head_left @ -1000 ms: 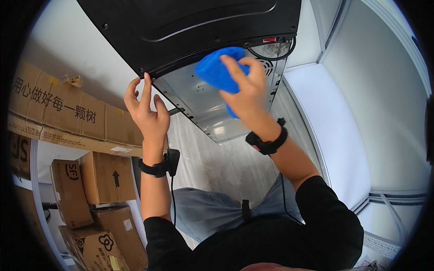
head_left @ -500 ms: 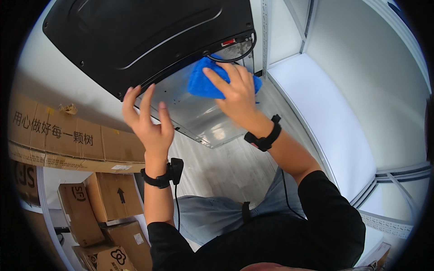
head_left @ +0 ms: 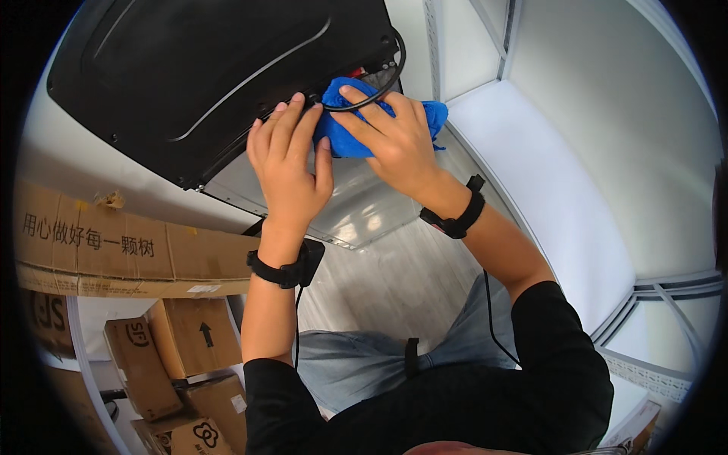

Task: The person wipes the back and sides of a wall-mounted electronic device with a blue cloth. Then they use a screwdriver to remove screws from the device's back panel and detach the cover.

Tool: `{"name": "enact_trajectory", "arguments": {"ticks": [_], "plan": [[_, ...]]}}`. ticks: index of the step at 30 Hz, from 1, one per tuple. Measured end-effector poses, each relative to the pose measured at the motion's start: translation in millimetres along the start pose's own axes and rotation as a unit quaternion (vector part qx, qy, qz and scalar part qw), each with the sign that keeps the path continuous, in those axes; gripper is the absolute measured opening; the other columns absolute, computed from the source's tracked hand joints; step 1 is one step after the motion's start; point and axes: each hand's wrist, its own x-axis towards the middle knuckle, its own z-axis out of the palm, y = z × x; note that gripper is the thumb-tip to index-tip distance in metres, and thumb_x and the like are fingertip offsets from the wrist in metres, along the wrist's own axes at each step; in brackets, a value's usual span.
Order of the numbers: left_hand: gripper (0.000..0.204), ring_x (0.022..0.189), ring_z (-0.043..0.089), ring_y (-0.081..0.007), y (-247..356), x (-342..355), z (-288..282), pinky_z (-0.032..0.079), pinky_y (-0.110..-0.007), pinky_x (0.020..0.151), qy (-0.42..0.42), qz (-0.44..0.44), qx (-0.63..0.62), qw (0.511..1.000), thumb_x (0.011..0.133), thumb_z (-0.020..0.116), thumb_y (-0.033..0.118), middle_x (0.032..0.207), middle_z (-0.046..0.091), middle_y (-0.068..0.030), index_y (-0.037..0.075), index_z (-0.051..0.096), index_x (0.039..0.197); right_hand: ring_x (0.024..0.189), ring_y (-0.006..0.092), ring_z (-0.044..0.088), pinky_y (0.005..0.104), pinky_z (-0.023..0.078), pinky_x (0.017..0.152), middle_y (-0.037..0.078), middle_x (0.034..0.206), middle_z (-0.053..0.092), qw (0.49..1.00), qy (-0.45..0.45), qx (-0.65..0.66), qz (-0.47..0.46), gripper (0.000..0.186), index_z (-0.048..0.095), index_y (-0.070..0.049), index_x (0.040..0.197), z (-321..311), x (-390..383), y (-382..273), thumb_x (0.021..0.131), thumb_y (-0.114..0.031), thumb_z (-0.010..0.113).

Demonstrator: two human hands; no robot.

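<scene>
My right hand [head_left: 394, 144] is closed on a blue cloth [head_left: 345, 140], pressing it against the appliance near the black panel's lower right corner. A black cable [head_left: 400, 64] loops out from that corner and passes in front of the cloth and by my right fingertips. My left hand [head_left: 292, 163] rests with its fingers stretched out on the lower edge of the black panel [head_left: 205, 68], just left of the cloth. Below that edge is a shiny metal panel [head_left: 345, 205], partly covered by my hands. A red switch [head_left: 358, 73] shows only in part above the cloth.
Left of me lies a long cardboard box [head_left: 136, 246], with several smaller cartons [head_left: 197, 337] below it. On the right run a white ledge [head_left: 546, 182] and a white wall with metal framing. Light wood-look floor [head_left: 379, 280] lies between my legs and the appliance.
My left hand has moved right and up onto the panel's edge beside the cloth. The cloth and my right fingers are now behind or under the cable. The black panel sits further left in view.
</scene>
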Motion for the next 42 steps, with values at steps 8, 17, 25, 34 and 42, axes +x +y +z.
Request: {"name": "enact_trajectory", "arguments": {"ticks": [8, 17, 25, 34, 42], "plan": [[0.035, 0.117, 0.046, -0.0277, 5.7, 1.0, 6.2, 0.027, -0.049, 0.103, -0.008, -0.013, 0.058, 0.998, 0.082, 0.065, 0.021, 0.127, 0.054, -0.0079, 0.021, 0.066, 0.117, 0.094, 0.0274, 0.05, 0.0365, 0.04, 0.081, 0.004, 0.13, 0.057, 0.996, -0.007, -0.04, 0.085, 0.06, 0.065, -0.012, 0.116, -17.7, -7.1, 11.7, 0.059, 0.005, 0.062], [0.035, 0.118, 0.045, -0.0274, 6.5, 1.7, 8.8, 0.026, -0.049, 0.103, -0.004, -0.02, 0.043, 0.999, 0.082, 0.065, 0.023, 0.128, 0.053, -0.0079, 0.019, 0.065, 0.117, 0.094, 0.0282, 0.049, 0.0381, 0.04, 0.081, 0.005, 0.129, 0.057, 0.994, 0.013, -0.031, 0.104, 0.058, 0.065, -0.012, 0.116, -18.4, -16.9, 19.2, 0.06, 0.002, 0.064], [0.045, 0.121, 0.043, -0.028, 7.8, -1.2, 7.6, 0.026, -0.051, 0.105, -0.009, -0.025, 0.035, 0.999, 0.077, 0.063, 0.012, 0.131, 0.052, -0.0085, 0.019, 0.063, 0.121, 0.096, 0.0297, 0.048, 0.0398, 0.04, 0.08, 0.003, 0.13, 0.056, 0.994, -0.035, -0.044, 0.096, 0.063, 0.063, -0.016, 0.118, -17.5, -30.9, 24.6, 0.059, 0.002, 0.065], [0.05, 0.133, 0.039, -0.0347, 6.0, -26.7, -6.7, 0.028, -0.045, 0.109, -0.021, -0.06, -0.079, 0.995, 0.077, 0.06, 0.002, 0.14, 0.045, -0.0158, 0.007, 0.057, 0.127, 0.097, 0.0304, 0.048, 0.0394, 0.04, 0.083, 0.003, 0.131, 0.056, 0.997, -0.035, -0.011, 0.072, 0.064, 0.063, -0.016, 0.119, -22.4, -20.1, 29.6, 0.058, 0.004, 0.064], [0.043, 0.129, 0.043, -0.0334, -14.4, -144.8, -8.9, 0.035, -0.041, 0.105, -0.014, -0.214, -0.063, 0.975, 0.083, 0.06, 0.003, 0.141, 0.043, -0.0161, 0.003, 0.057, 0.125, 0.097, 0.0307, 0.049, 0.0408, 0.04, 0.085, 0.003, 0.131, 0.056, 0.99, -0.099, -0.025, 0.093, 0.063, 0.064, -0.015, 0.119, -10.0, -100.7, 30.0, 0.059, 0.004, 0.064]]}}
